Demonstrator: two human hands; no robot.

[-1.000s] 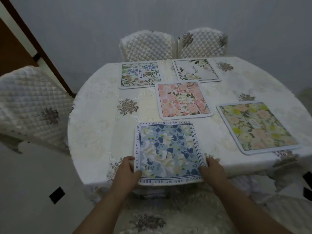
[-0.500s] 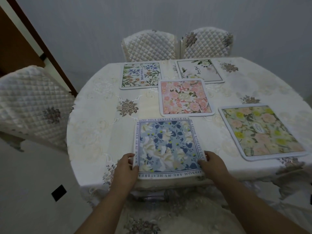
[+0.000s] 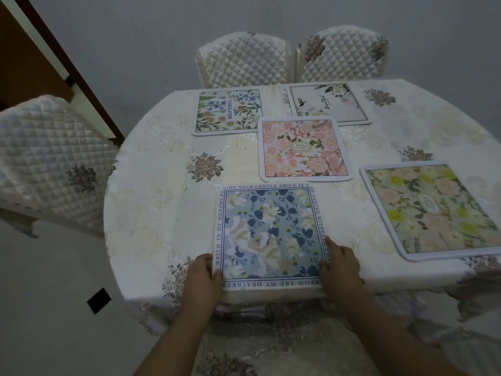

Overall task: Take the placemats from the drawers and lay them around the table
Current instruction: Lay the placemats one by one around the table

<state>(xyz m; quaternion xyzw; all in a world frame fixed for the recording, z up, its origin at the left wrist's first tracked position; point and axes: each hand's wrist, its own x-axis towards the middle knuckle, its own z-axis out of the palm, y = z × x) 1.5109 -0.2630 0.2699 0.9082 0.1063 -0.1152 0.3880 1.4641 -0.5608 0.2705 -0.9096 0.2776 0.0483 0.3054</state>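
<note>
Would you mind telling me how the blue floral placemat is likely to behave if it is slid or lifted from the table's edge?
The blue floral placemat lies flat with straight edges, so it is probably thin and light, perhaps flexing if lifted by one side. It sits on a smooth-looking tablecloth, so it would likely slide easily. The left hand and right hand at its near corners could probably steer it without a firm grip.

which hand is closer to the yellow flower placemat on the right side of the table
Right. The right hand holds the blue placemat's right edge, beside the yellow placemat; the left hand holds the far edge.
</note>
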